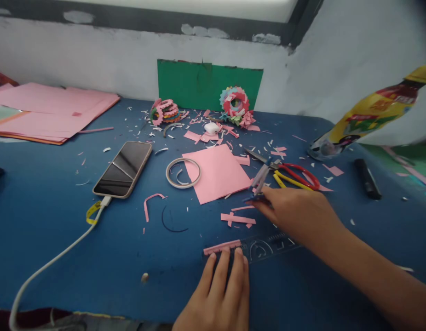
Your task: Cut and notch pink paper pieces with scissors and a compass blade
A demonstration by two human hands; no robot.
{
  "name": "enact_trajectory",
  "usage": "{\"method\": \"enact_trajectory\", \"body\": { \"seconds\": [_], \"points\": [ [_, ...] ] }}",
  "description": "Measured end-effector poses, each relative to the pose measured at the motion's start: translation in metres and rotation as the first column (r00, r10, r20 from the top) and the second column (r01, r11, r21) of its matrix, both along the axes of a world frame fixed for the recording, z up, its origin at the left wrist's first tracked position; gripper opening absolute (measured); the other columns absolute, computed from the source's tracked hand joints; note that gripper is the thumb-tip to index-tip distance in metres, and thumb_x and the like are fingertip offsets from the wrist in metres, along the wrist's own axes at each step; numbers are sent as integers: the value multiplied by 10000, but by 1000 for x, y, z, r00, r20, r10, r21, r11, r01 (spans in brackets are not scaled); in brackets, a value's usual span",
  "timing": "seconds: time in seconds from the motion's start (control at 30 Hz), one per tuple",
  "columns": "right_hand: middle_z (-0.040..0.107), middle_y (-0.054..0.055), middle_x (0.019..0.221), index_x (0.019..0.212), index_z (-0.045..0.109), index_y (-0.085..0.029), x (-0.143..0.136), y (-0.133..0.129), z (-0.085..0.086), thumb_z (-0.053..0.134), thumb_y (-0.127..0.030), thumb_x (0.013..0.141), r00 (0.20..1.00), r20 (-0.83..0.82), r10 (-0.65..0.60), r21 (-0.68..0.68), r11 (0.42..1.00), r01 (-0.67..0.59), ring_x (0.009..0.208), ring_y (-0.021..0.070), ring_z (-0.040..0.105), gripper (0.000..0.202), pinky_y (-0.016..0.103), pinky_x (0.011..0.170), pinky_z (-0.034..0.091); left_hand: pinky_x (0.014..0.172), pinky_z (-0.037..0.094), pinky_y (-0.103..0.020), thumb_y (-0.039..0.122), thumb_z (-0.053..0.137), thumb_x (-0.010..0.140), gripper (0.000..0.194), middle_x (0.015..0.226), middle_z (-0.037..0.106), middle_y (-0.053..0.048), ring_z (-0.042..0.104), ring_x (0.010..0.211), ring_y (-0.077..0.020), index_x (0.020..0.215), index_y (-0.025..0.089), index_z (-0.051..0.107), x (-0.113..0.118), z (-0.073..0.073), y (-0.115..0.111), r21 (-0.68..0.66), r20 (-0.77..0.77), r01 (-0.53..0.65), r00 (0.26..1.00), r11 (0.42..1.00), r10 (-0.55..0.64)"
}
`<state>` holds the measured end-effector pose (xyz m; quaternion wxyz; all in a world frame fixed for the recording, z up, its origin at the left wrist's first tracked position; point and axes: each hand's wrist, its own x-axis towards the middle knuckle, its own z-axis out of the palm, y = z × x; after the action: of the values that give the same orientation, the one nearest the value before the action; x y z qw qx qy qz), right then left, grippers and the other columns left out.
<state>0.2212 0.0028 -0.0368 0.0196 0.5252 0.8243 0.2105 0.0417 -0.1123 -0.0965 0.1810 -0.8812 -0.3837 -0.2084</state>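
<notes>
My left hand [221,294] lies with fingers stretched out over the left end of a clear plastic ruler [278,244]. Its fingertips touch a short pink paper strip [222,247] along the ruler's edge. To the right, my right hand [296,209] is closed in a pinch above the table. Between its fingertips is a blurred blue and greyish thing [259,184] whose kind I cannot make out. Just beyond that hand rest scissors [299,175] with red and yellow handles. A pink paper square [221,172] and cut pink strips [238,219] lie nearby.
A phone [123,170] on a white cable, a tape ring [183,185] and pink sheets [50,110] occupy the left. Paper wreaths [235,103], scraps and a white earbud case [211,128] lie toward the back. A tilted bottle [368,119] and black marker [367,178] are right.
</notes>
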Motion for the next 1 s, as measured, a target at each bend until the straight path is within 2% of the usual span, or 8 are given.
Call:
{"method": "enact_trajectory", "body": {
  "seconds": [0.07, 0.17, 0.5, 0.67, 0.77, 0.83, 0.93, 1.0],
  "points": [
    [652, 78, 586, 681, 599, -176, 0, 0, -4, 389, -418, 860, 997, -12, 73, -22, 997, -73, 513, 209, 603, 367, 246, 440, 200, 899, 378, -369, 190, 364, 823, 375, 1151, 597, -84, 540, 1034, -257, 1109, 111, 594, 0, -1, 0, 2, -3, -3, 1000, 1000, 3],
    [647, 75, 567, 657, 588, -175, -1, 1, -9, 382, -421, 870, 994, -12, 109, -34, 993, -109, 499, 197, 597, 386, 249, 439, 182, 907, 372, -358, 197, 368, 833, 366, 1148, 601, -69, 533, 1046, -245, 1108, 122, 596, -1, -1, 0, 6, -3, 0, 1000, 1000, 0],
    [663, 31, 624, 663, 571, -187, -4, 4, -12, 434, -481, 849, 997, -74, 33, -168, 985, -45, 568, 189, 614, 374, 240, 460, 212, 911, 358, -401, 211, 378, 836, 363, 1198, 569, -70, 491, 1086, -251, 1125, 147, 589, 1, 0, -2, -24, 19, -35, 999, 999, 36],
    [681, 22, 712, 808, 595, -212, -1, 5, -10, 453, -492, 835, 994, -108, 2, -189, 982, -22, 616, 201, 628, 315, 241, 460, 241, 927, 336, -416, 212, 368, 841, 369, 1210, 553, -80, 480, 1095, -257, 1134, 139, 580, 1, 1, -1, -23, 2, -27, 1000, 999, 27],
    [682, 25, 721, 913, 604, -233, 9, 9, 2, 455, -521, 817, 986, -141, -94, -198, 978, 65, 591, 203, 615, 338, 244, 459, 262, 952, 312, -413, 226, 370, 849, 370, 1235, 527, -79, 475, 1105, -248, 1153, 142, 564, 0, 0, -1, -20, -37, -36, 999, 999, 35],
    [650, 21, 632, 877, 616, -239, 24, 14, 14, 428, -545, 814, 962, -169, -214, -176, 967, 184, 536, 197, 582, 365, 248, 457, 268, 988, 279, -413, 244, 363, 860, 370, 1245, 518, -69, 469, 1116, -237, 1160, 152, 558, 0, -1, -1, -21, -49, -33, 998, 999, 32],
    [597, 34, 570, 823, 624, -226, 67, 20, 35, 401, -594, 795, 891, -228, -392, -112, 920, 376, 522, 197, 537, 431, 260, 466, 280, 1057, 197, -423, 232, 343, 869, 366, 1223, 541, -63, 448, 1147, -234, 1142, 148, 573, 0, -4, 0, -10, -6, -18, 1000, 1000, 18],
    [609, 58, 626, 798, 621, -208, 105, 22, 52, 378, -597, 801, 810, -307, -499, -118, 865, 488, 583, 202, 539, 459, 274, 500, 307, 1091, 135, -421, 216, 318, 877, 372, 1182, 575, -76, 370, 1226, -245, 1110, 125, 593, 1, -8, 3, -10, 61, -8, 998, 1000, 9]
  ]
}}
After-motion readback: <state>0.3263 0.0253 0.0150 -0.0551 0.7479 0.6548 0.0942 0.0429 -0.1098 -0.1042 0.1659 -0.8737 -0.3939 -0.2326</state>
